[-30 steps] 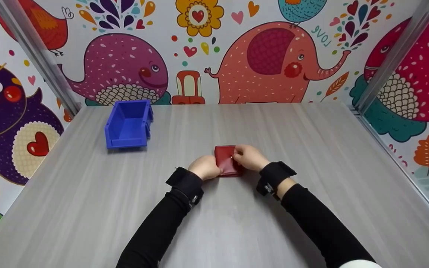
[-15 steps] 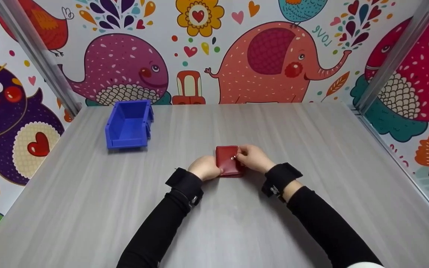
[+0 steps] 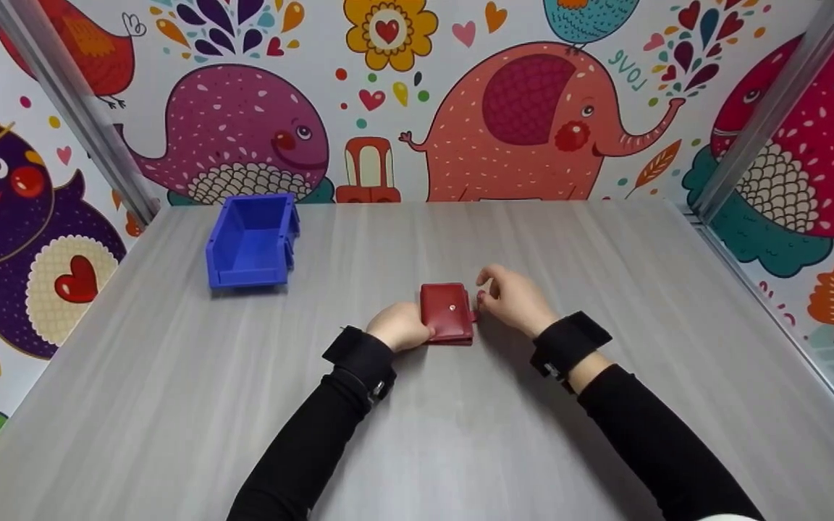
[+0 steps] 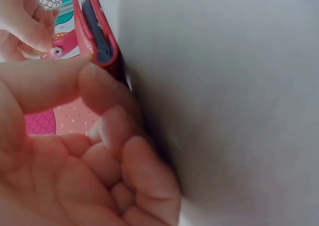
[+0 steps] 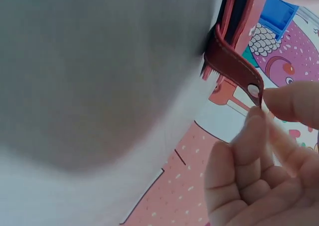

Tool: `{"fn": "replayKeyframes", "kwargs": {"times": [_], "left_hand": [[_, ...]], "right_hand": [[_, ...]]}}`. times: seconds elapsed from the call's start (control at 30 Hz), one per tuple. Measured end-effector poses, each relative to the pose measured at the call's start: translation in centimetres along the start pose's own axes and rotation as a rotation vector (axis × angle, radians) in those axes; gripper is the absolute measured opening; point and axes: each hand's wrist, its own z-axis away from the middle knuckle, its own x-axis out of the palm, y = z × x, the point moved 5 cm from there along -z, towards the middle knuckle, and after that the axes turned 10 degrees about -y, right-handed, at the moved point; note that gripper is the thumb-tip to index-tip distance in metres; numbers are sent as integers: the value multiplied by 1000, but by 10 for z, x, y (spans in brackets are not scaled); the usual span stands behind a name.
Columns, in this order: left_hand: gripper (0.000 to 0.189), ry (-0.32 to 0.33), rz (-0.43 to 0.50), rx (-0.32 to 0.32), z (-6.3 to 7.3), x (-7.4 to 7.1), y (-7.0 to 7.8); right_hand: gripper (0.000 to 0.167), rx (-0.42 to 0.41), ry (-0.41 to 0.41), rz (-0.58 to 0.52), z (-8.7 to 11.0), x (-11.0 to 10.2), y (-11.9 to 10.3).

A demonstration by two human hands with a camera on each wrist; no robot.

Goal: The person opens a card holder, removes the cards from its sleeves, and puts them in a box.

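Observation:
A small red wallet lies closed on the table, with a metal snap stud on its cover. At its left near corner my left hand pinches it between thumb and forefinger; the left wrist view shows the wallet's dark inner layers at that end. A red closure strap with a round snap sticks out from the wallet's right side, unfastened. Its tip sits between the thumb and forefinger of my right hand, just right of the wallet. My other right fingers are loosely curled.
A blue plastic bin stands at the back left of the grey wood-grain table. Panels printed with cartoon animals close off the back and both sides, with metal posts at the corners.
My right hand has moved right, away from the wallet's cover, drawing the strap off it; the stud is now uncovered. My left hand stays at the wallet's corner.

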Motion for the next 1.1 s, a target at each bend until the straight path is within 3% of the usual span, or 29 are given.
{"fn": "replayKeyframes", "kwargs": {"times": [0.2,0.7,1.1], "left_hand": [[14,-9,15,-2,0,0,0],[12,-3,20,0,1,0,0],[16,2,33,-28,-1,1,-3]], "right_hand": [[7,-58,17,77,2,-2,4],[5,28,-85,128,4,1,21],[5,30,-94,156,5,2,22]]}}
